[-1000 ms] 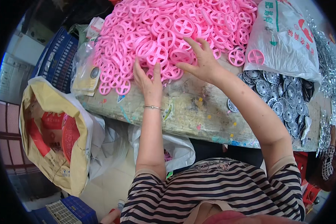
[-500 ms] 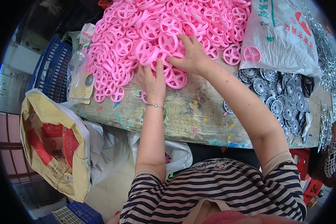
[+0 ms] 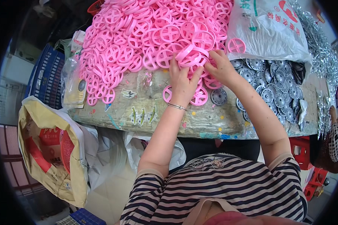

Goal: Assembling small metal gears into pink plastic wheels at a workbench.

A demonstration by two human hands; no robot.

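A big heap of pink plastic wheels [image 3: 146, 41] covers the far part of the worn table [image 3: 146, 112]. My left hand [image 3: 181, 80] and my right hand [image 3: 221, 66] meet at the heap's near edge, both gripping a small stack of pink wheels [image 3: 191, 56] between them. A bracelet sits on my left wrist. Loose pink wheels [image 3: 199, 97] lie flat under my hands. One silver-grey wheel disc [image 3: 218, 96] rests just beside my right forearm.
Several silver-grey discs [image 3: 274, 93] lie at the right under a white printed sack [image 3: 266, 26]. Shiny metal parts [image 3: 323, 60] pile at the far right. A blue crate [image 3: 45, 75] and an open yellow-and-red sack [image 3: 49, 150] stand at the left, below the table.
Both hands have drawn together at the heap's near edge and closed on a stack of pink wheels; before, they lay spread flat on the heap. The view has shifted left.
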